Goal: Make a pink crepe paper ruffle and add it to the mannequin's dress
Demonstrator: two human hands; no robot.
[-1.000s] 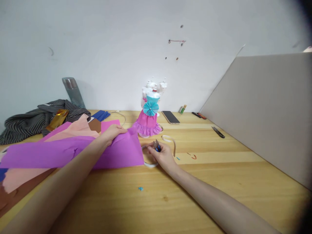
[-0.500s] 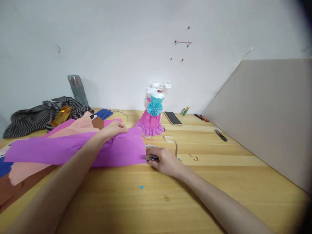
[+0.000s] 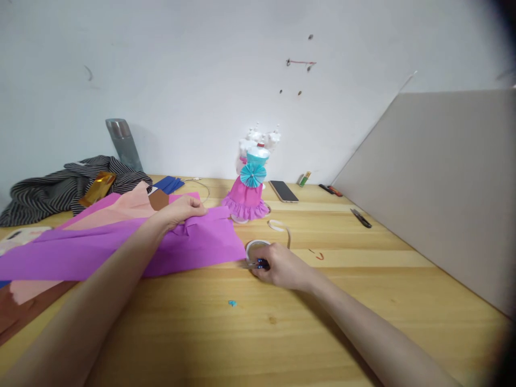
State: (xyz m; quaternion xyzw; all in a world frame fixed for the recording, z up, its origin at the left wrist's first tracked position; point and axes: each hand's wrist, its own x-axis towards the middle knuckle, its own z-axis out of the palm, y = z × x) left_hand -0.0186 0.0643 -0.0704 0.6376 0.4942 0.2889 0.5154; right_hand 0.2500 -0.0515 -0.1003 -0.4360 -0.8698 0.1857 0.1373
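Note:
My left hand [image 3: 186, 209] pinches the upper edge of a sheet of purple crepe paper [image 3: 213, 242], which stretches leftward over other coloured sheets. My right hand [image 3: 282, 266] is closed around dark-handled scissors [image 3: 253, 264], their blades pointing left beside the paper's right corner. Much of the scissors is hidden by my fingers. Just behind them lies a white ring, apparently a roll of tape [image 3: 255, 244]. Beyond the paper stands a small dress-shaped figure with a pink ruffled skirt [image 3: 246, 199] and a turquoise pleated rosette [image 3: 253, 175].
Peach paper [image 3: 121, 207] and a striped cloth [image 3: 52, 188] lie left, near a grey bottle [image 3: 124, 145]. A phone [image 3: 284, 191], a curled pale strip [image 3: 287, 231] and a box cutter [image 3: 360, 218] are to the right. Turquoise scraps [image 3: 233, 303] lie in front.
The scissors have come away from the purple paper's right edge, slightly rightward, uncovering more of the white ring. The paper's right end has shifted and tilted upward. The whole view has shifted slightly.

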